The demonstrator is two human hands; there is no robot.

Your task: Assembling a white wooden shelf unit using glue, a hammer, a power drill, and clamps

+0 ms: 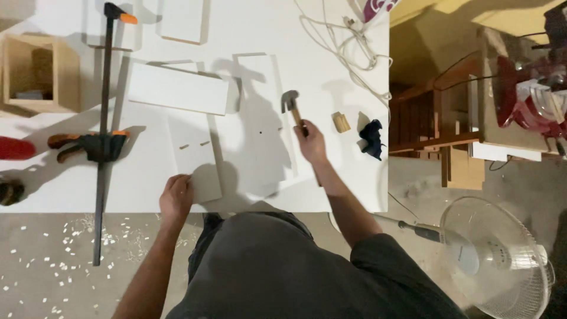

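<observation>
A white worktable (354, 177) fills the upper left of the head view, its near edge running above the person's dark shirt. The right hand (309, 142) is closed around the wooden handle of a hammer (291, 105), whose metal head hangs above a long white panel (263, 124) lying flat on the table. The left hand (176, 198) rests palm down, fingers curled over the near end of a narrower white board (192, 150) — two small wooden dowels show on that board's face. The two hands are well apart, each on its own piece. Another white board (177, 88) lies crosswise over the far ends of both.

A long bar clamp (105, 118) with orange and black grips stretches from the far edge of the table past the near edge. An open wooden box (38, 74) sits at the far left corner. Just right of the hammer lie a small wooden block (341, 121) and a dark cloth (372, 139); a tangle of pale cable (348, 47) loops at the far right corner.

Below the table, the concrete floor (47, 260) is strewn with pale wood chips. To the right stand a white pedestal fan (502, 260) and wooden shelving (437, 118) — the room there is dim and cluttered.
</observation>
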